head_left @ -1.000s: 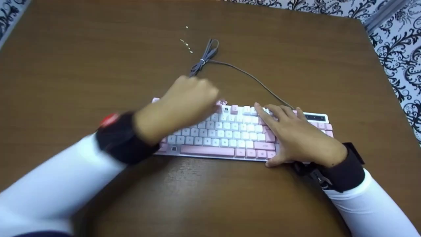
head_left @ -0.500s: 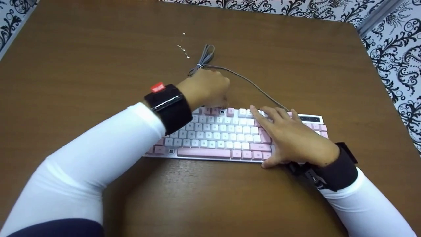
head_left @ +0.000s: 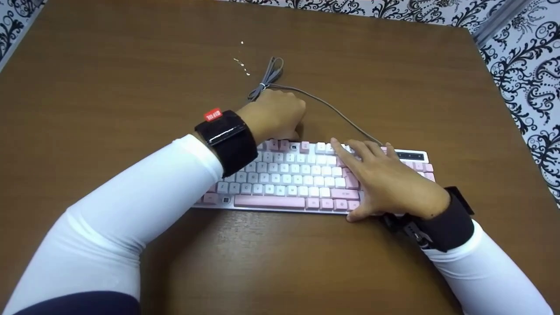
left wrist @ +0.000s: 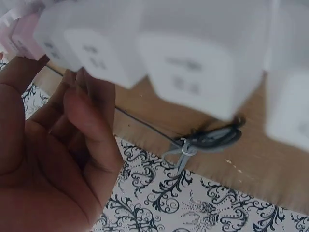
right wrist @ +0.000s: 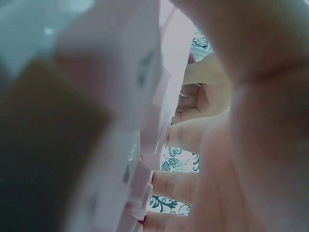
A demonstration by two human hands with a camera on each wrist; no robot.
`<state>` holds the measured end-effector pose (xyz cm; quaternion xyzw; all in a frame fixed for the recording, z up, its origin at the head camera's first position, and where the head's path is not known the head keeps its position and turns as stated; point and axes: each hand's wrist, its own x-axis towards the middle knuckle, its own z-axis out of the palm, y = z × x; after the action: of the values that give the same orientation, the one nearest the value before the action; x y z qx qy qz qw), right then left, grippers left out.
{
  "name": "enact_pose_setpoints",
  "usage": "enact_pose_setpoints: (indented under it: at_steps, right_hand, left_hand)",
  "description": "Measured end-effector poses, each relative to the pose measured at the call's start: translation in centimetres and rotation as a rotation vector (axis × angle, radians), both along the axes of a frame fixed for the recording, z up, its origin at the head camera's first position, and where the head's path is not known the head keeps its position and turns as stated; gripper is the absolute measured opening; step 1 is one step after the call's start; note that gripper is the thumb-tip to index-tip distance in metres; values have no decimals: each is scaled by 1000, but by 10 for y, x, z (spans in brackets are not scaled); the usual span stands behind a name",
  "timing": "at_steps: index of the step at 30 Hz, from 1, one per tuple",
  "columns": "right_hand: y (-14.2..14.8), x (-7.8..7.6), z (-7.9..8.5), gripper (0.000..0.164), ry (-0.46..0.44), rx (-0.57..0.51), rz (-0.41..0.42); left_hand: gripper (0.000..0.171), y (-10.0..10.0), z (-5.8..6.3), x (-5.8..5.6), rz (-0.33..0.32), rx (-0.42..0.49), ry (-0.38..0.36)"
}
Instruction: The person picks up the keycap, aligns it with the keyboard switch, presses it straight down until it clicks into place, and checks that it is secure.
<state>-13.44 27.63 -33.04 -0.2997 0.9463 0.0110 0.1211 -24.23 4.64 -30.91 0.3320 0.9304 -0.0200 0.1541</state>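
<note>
A white and pink keyboard lies on the table. Two switches show without caps: one in the back row, another left of the space bar. My left hand is at the keyboard's back edge, close behind the back-row bare switch. Its fingers curl inward, and a fingertip is right at a pink keycap in the left wrist view; I cannot tell whether they pinch anything. My right hand rests spread over the keyboard's right part, fingers extended towards the back edge, thumb at the front edge.
A grey cable runs from the keyboard's back edge to a tied bundle behind my left hand. Several small light specks show on the brown table. Patterned black-and-white covering borders its right side.
My left hand swung to the right and back, from over the keyboard to its back edge, then nearly stopped. My right hand stays on the keyboard. The head view shifted slightly.
</note>
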Motion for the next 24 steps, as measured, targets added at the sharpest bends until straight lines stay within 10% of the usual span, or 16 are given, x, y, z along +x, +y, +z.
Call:
enact_pose_setpoints:
  at_steps: [24]
  right_hand:
    - [-2,-1,2,142,-3,17,12]
  left_hand:
    - [21,-71,14,73,-12,433,128]
